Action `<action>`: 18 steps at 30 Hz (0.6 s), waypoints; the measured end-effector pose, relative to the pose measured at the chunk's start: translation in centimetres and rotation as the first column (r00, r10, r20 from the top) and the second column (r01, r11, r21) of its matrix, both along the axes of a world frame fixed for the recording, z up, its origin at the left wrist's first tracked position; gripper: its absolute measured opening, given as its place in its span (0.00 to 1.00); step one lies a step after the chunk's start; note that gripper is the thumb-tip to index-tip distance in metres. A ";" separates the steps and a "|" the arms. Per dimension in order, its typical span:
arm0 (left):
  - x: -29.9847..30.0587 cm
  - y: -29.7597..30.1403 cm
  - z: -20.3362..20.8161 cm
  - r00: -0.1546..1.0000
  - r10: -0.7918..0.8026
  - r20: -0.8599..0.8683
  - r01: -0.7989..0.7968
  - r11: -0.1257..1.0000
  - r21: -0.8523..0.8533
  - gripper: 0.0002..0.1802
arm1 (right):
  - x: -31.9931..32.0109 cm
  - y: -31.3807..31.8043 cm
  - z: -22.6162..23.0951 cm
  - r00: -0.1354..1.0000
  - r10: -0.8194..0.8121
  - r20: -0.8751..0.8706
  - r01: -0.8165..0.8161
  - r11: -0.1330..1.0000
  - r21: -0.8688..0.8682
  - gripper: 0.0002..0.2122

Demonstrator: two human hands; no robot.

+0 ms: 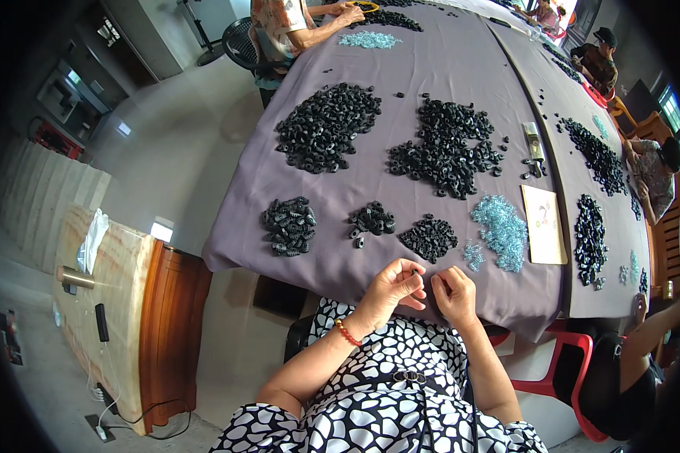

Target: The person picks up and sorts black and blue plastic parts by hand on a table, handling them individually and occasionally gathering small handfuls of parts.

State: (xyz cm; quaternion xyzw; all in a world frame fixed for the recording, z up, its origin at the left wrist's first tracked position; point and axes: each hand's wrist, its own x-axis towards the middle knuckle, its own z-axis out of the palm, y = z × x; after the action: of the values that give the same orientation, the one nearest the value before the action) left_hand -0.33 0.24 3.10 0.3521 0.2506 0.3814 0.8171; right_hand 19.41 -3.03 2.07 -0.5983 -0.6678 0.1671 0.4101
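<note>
Just off the near edge of the cloth-covered table [294,83], both my hands are raised close together. My left hand [391,291], with a red bead bracelet [347,333] at the wrist, pinches a small black part [415,272] between thumb and finger. My right hand [455,296] is closed beside it, thumb against the fingers; whatever it may grip is hidden. Beyond them lie a pile of small black parts [429,238], a smaller black pile [373,218] and a third [289,226] to the left. Small clear blue pieces [502,234] are heaped to the right.
Two larger black piles [328,127] [449,147] lie farther back. A pale booklet [544,225] and a flat metallic item [534,143] lie rightward. Co-workers sit along the far-left and right sides. A red chair [574,370] stands right, a stone-topped wooden cabinet [172,325] left.
</note>
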 end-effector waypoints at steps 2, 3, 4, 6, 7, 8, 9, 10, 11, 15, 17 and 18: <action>-0.3 0.2 0.1 0.999 -0.012 0.044 0.017 0.993 -0.113 0.17 | 0.0 0.0 0.0 1.000 0.007 -0.002 -0.007 1.000 0.000 0.04; -0.3 0.2 0.2 0.999 0.000 0.051 0.007 0.988 -0.151 0.18 | 0.0 0.1 0.0 1.000 0.011 -0.003 -0.011 1.000 0.002 0.04; -0.4 0.3 0.3 0.998 0.011 0.057 0.000 0.982 -0.189 0.19 | 0.0 0.0 -0.1 1.000 0.013 -0.004 -0.013 1.000 0.000 0.04; -0.3 0.3 0.6 0.997 0.039 0.061 -0.024 0.973 -0.231 0.18 | 0.1 0.0 -0.1 1.000 0.007 -0.009 -0.007 1.000 -0.005 0.03; -0.5 0.4 0.5 0.997 0.043 0.060 -0.028 0.972 -0.233 0.18 | 0.0 0.0 -0.2 1.000 0.011 -0.011 -0.011 1.000 -0.007 0.03; -0.7 0.6 0.2 0.996 0.044 0.074 -0.023 0.965 -0.261 0.17 | -0.1 0.0 -0.1 1.000 0.011 -0.002 -0.011 1.000 0.008 0.03; -0.9 0.7 0.1 0.995 0.044 0.088 -0.017 0.958 -0.287 0.16 | -0.1 0.0 -0.1 1.000 0.012 0.007 -0.012 1.000 0.023 0.03; -0.9 0.6 0.4 0.993 0.093 0.075 -0.063 0.943 -0.326 0.14 | -0.2 0.1 0.0 1.000 0.013 0.007 -0.013 1.000 0.022 0.03; -1.3 0.8 -0.4 0.993 0.094 0.075 -0.064 0.943 -0.327 0.14 | -0.2 0.1 0.2 1.000 0.016 0.007 -0.016 1.000 0.026 0.03; -2.1 1.0 -1.3 0.998 0.058 0.040 -0.051 0.984 -0.170 0.15 | -0.1 0.1 0.0 1.000 0.017 0.017 -0.018 0.999 0.041 0.03; -1.8 0.7 0.7 0.887 0.242 -0.394 -0.202 0.969 0.139 0.16 | -0.2 0.1 0.1 1.000 0.013 0.007 -0.013 0.999 0.034 0.03; -1.5 0.6 0.3 0.863 0.310 -0.399 -0.248 0.948 0.201 0.16 | -0.3 0.1 0.1 1.000 0.010 -0.001 -0.010 1.000 0.027 0.03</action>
State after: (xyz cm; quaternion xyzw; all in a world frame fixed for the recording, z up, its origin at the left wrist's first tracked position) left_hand -1.78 0.88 3.42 0.4442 0.4433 0.4266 0.6513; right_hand 19.11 -2.95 2.20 -0.5895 -0.6727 0.1604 0.4175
